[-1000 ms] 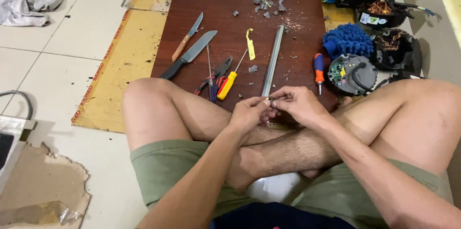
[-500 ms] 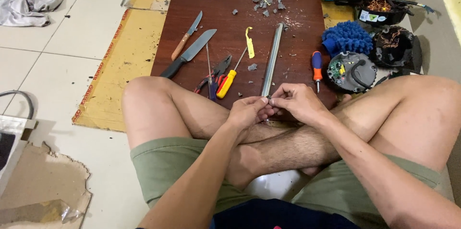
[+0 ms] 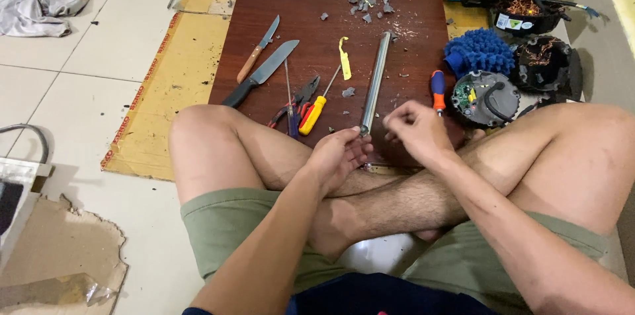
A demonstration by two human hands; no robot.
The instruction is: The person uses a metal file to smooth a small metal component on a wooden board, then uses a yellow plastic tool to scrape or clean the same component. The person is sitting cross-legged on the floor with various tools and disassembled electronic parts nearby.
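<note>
Seated cross-legged on pale floor tiles (image 3: 99, 44), knees at the near edge of a dark wooden board (image 3: 297, 17). Left hand (image 3: 340, 156) half curled, fingertips at the near end of a grey metal rod (image 3: 375, 80); whether gripping it, cannot tell. Right hand (image 3: 417, 130) at 3 o'clock of that end, fingers pinched, contents hidden. Rod lying toward 12 o'clock on the board. At 9 o'clock: yellow screwdriver (image 3: 316, 109), pliers (image 3: 294, 100), two knives (image 3: 261, 70). Bare board between rod and tools. Cardboard (image 3: 172, 77) under the board's left edge.
</note>
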